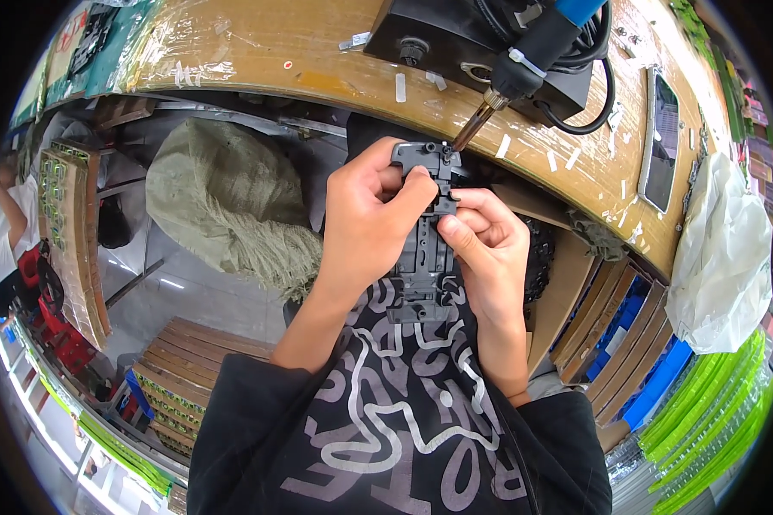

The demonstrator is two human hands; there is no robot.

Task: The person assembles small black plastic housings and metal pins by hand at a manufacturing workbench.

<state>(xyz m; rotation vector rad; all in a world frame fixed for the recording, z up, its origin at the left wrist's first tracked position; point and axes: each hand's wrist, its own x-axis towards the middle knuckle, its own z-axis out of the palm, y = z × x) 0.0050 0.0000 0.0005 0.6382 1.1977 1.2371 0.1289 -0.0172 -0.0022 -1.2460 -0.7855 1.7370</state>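
Observation:
A long black plastic chassis [423, 249], moulded with ribs, slots and posts, is held upright in front of my chest. My left hand [374, 206] grips its upper left part, thumb laid over the face. On the other side, my right hand [489, 245] is closed with thumb and fingertips at the chassis's right edge, near a small block in the middle. A blue-and-black tool like a soldering iron [524, 69] slants down from the table. Its discoloured metal tip [470, 136] is right by the chassis's far right corner; whether they touch I cannot tell.
A black box with a knob [412, 51] and cables stands on the wooden table [301, 77]. A phone-like device [660, 142] lies at the right, beside a white plastic bag [721, 257]. A cloth-covered stool [228, 193] is at left. Cardboard boxes [567, 300] stand at right; stacked trays [189, 369] lower left.

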